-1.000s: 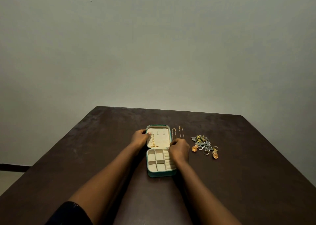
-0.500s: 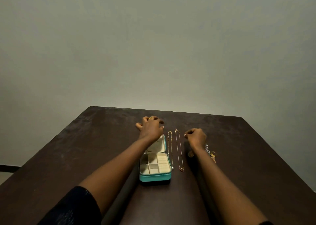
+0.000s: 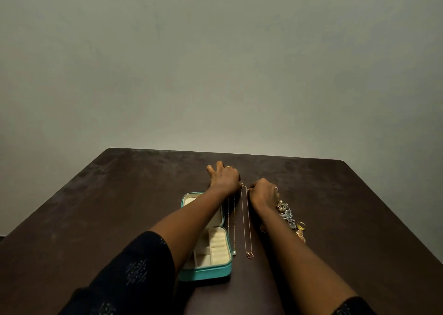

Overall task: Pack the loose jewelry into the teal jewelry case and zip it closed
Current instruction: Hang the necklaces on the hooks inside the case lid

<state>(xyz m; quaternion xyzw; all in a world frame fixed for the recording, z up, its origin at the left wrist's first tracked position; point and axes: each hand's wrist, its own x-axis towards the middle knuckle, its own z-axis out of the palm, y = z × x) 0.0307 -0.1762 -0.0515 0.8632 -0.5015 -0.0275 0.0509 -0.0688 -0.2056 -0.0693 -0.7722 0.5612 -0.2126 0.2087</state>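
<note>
Teal zippered jewelry case (image 3: 208,272) lies open; your left hand (image 3: 225,179) and right hand (image 3: 263,192) pinch the thin gold chain necklace (image 3: 246,221) top on the dark surface (image 3: 96,218).

Plain grey-green wall (image 3: 215,63) filled upper half, unmarked, dim even light. Dark brown table (image 3: 119,206) stood against it, surface faintly scuffed and mottled, far corners rounded. Sliver of pale floor (image 3: 3,228) showed past table's left edge, dark strip just below it.

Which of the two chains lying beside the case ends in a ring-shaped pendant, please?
The right chain, farther from the case; its near end carries a small ring pendant. The left chain, hugging the case, ends in a pale bead.
</note>
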